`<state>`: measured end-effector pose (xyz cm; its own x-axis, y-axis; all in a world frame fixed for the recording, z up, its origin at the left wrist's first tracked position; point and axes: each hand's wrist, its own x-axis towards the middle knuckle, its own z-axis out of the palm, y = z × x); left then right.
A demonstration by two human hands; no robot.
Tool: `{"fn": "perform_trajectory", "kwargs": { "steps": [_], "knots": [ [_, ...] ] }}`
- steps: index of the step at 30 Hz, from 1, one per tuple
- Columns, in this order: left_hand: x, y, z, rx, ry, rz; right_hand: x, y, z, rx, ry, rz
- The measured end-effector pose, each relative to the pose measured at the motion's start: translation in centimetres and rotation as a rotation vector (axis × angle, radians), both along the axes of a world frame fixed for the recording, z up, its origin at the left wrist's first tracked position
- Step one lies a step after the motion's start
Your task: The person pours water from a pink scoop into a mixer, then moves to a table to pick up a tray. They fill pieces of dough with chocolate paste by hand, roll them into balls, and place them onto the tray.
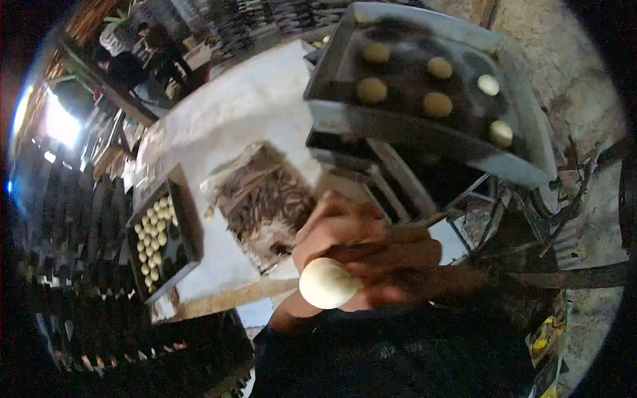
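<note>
A smooth, pale dough ball (328,283) is held close in front of my chest, with my two hands pressed together around it. My left hand (335,222) is closed, its bent knuckles on the far side of the ball. From the right comes my right hand (391,262), its curled fingers touching the ball's right side. The fingers overlap and are slightly blurred, so the exact grip of each is partly hidden. Just beyond my hands, an open plastic bag (262,199) of dark brown, crumbly stuff lies on the white tabletop (252,86).
On the left, a dark tray (192,249) holds many small pale balls. A larger metal tray (332,113) with several spaced dough balls rests on stacked trays and a metal frame at right. One small piece (209,213) lies beside the bag. People (142,66) are in the background.
</note>
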<state>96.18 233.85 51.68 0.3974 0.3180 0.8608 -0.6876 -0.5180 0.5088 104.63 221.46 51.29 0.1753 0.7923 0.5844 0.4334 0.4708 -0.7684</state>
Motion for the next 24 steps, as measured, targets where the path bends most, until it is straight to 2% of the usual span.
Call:
{"fn": "perform_trajectory", "kwargs": {
  "steps": [1, 3, 4, 5, 6, 8, 9, 11, 12, 13, 16, 18, 20, 22, 23, 24],
  "knots": [
    [1.4, 0.3, 0.4, 0.043, 0.016, -0.050, 1.2, -0.2, 1.0, 0.006, -0.093, -0.091],
    [3.8, 1.1, 0.1, 0.094, -0.025, 0.006, 4.0, -1.3, 2.2, 0.032, -0.369, -0.243],
    [4.5, 0.6, 0.8, 0.047, 0.128, 0.094, 5.1, -2.0, 2.8, 0.042, -0.508, -0.323],
    [4.8, -0.5, 1.7, -0.006, 0.278, 0.185, 5.2, -3.1, 4.3, 0.023, -0.496, -0.455],
    [5.6, -0.7, 1.4, -0.008, 0.349, 0.219, 5.7, -3.5, 5.7, 0.066, -0.583, -0.443],
    [8.3, 0.6, -0.8, 0.220, 0.293, -0.062, 6.5, -3.9, 7.4, 0.137, -0.756, -0.406],
    [9.3, 0.1, -1.6, 0.217, 0.354, -0.151, 6.9, -3.6, 7.6, 0.134, -0.859, -0.380],
    [10.5, -3.6, -2.4, 0.014, 0.610, -0.205, 8.1, -3.3, 8.1, 0.092, -1.024, -0.318],
    [10.9, -3.9, -2.3, -0.112, 0.647, -0.295, 8.9, -3.3, 8.5, 0.047, -1.087, -0.282],
    [11.4, -4.2, -2.0, -0.245, 0.679, -0.377, 10.2, -3.1, 10.0, 0.009, -1.031, -0.210],
    [11.6, -3.0, 2.2, -0.224, 0.657, -0.513, 13.9, -2.8, 13.2, -0.174, -0.739, -0.203],
    [10.8, -1.3, 5.8, -0.224, 0.782, -0.600, 17.3, -1.2, 15.2, -0.375, -0.605, -0.398],
    [9.9, -0.4, 5.5, -0.236, 0.784, -0.609, 24.1, 2.4, 14.8, -0.340, -0.546, -0.519],
    [9.0, 0.4, 4.5, -0.188, 0.759, -0.562, 31.9, 6.5, 12.9, -0.189, -0.574, -0.659],
    [8.1, 0.5, 4.1, -0.260, 0.677, -0.524, 35.6, 8.2, 11.4, -0.258, -0.672, -0.689],
    [6.9, 1.1, 3.6, -0.205, 0.684, -0.428, 38.2, 9.2, 9.7, -0.328, -0.769, -0.716]
  ]
}}
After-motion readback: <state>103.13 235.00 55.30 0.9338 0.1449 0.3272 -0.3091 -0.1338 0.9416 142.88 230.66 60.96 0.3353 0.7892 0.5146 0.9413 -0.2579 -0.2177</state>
